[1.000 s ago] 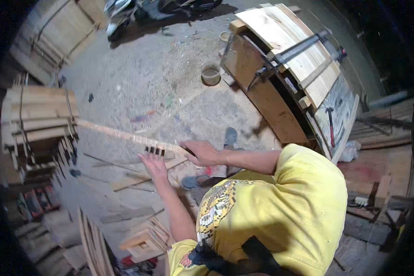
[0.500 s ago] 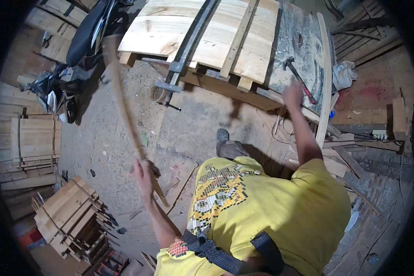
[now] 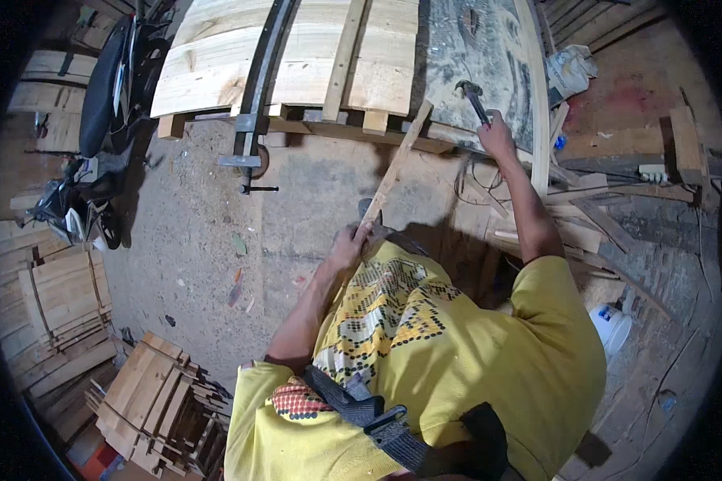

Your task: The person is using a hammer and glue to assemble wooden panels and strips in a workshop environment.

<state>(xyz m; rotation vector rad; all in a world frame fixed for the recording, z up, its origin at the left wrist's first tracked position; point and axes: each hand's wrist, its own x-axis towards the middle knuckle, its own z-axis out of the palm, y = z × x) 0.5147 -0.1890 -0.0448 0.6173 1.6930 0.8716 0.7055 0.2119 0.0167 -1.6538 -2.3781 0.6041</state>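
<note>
My left hand is closed around the lower part of a narrow wooden strip, which slants up and right in front of my body. The strip's upper end reaches the near edge of the workbench. My right hand grips the handle of a hammer over the dusty right part of the bench, with the dark head pointing away from me. Left of the hammer lies a panel of pale boards, with a long metal bar clamp and a wooden batten across it.
A motorbike stands at the far left. Stacked boards sit at the lower left. Scrap wood and a white bucket lie on the floor to my right. The clamp's screw handle juts out from the bench.
My left hand has swung the wooden strip from the left across to the front of my body. My right hand has taken hold of the hammer. The view has shifted right.
</note>
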